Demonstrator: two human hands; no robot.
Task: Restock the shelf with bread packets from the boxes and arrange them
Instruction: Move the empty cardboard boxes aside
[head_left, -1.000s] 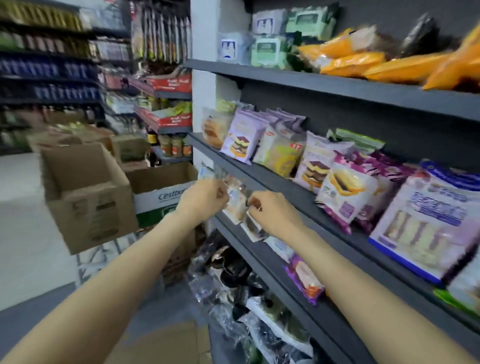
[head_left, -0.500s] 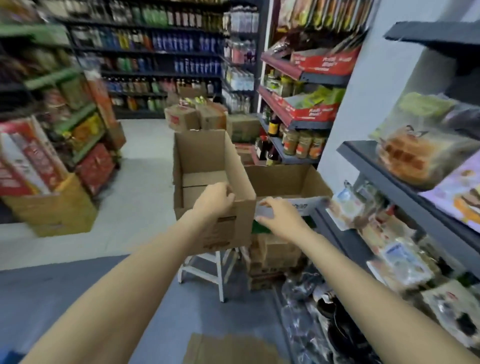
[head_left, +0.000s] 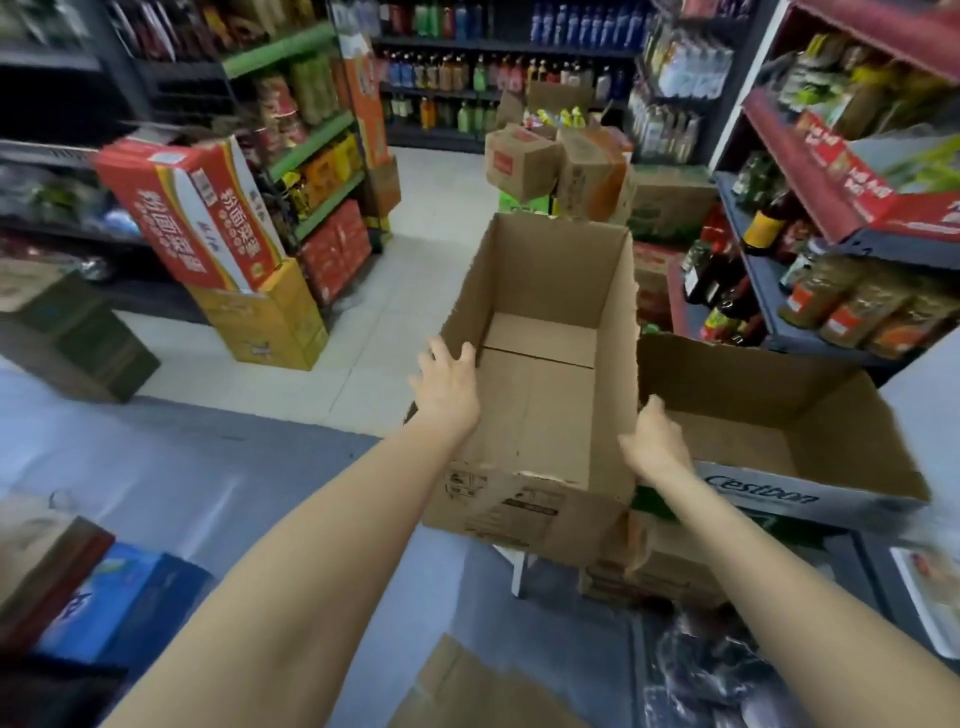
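Observation:
An open brown cardboard box (head_left: 540, 395) stands in front of me on a white stool (head_left: 517, 566), and its inside shows only bare cardboard. My left hand (head_left: 448, 387) rests on the box's left rim with fingers spread and fairly straight. My right hand (head_left: 653, 441) lies against the outside of the box's right wall, thumb up by the rim. A second open box (head_left: 753, 415), printed "Cestbon", sits right beside it and also looks empty. One pale packet (head_left: 930, 592) shows on the dark shelf at the right edge.
Flattened cardboard (head_left: 467, 691) lies on the floor below my arms. Dark plastic-wrapped goods (head_left: 727, 675) fill the low shelf at bottom right. More cartons (head_left: 524, 161) are stacked behind the box. Red and yellow cases (head_left: 249, 291) stand at the left. Jars and bottles (head_left: 852, 306) line the right shelves.
I have turned away from the bread shelf to the boxes. Both hands left the packets on the shelf edge and came to the two sides of the empty box.

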